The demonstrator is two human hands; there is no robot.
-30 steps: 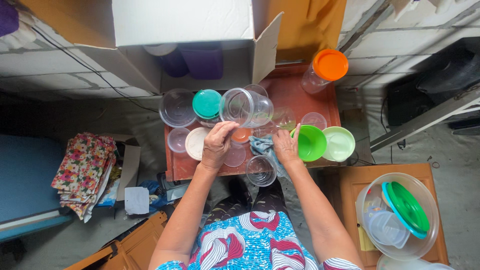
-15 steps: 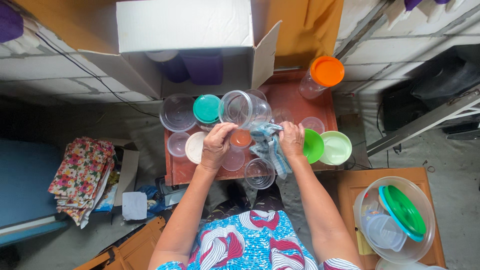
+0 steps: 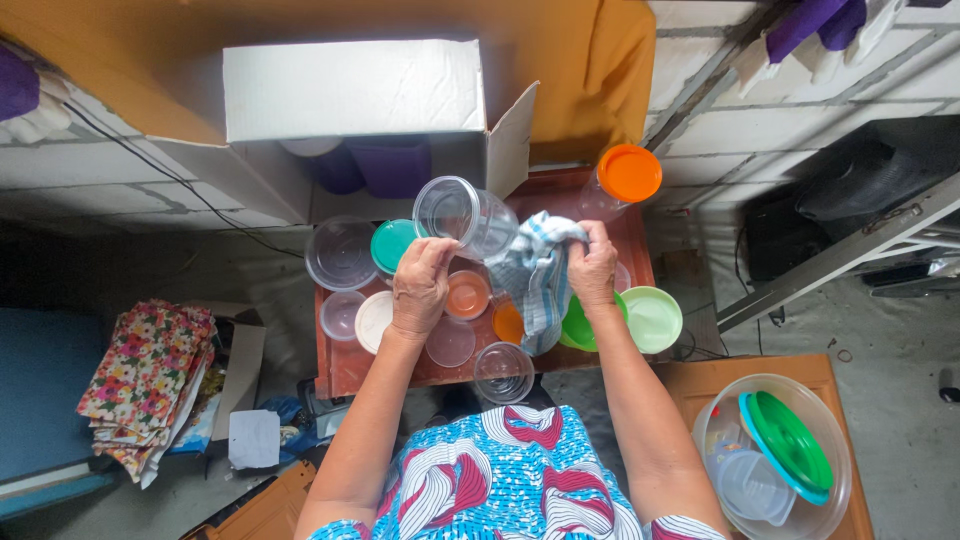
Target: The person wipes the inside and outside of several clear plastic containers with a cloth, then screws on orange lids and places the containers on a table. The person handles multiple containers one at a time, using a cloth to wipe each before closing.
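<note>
Where the small reddish-brown wooden table (image 3: 345,365) ends nearest the person, a round clear plastic tub (image 3: 503,372) stands empty at the near edge. Behind it lie a clear round lid (image 3: 450,342), a cream lid (image 3: 374,320) and a small orange-bottomed tub (image 3: 467,295), with green lids (image 3: 650,319) at the right edge. The left hand (image 3: 421,287) reaches forward, fingers curled together, pinching the rim of a tall clear plastic jar (image 3: 467,217) tipped on its side mid-table. The right hand (image 3: 594,268) is closed in a fist, bunching a blue-and-white checked cloth (image 3: 533,275) against the jar. An orange-lidded jar (image 3: 622,180) stands at the far right corner, beside an open white cardboard box (image 3: 352,92).
</note>
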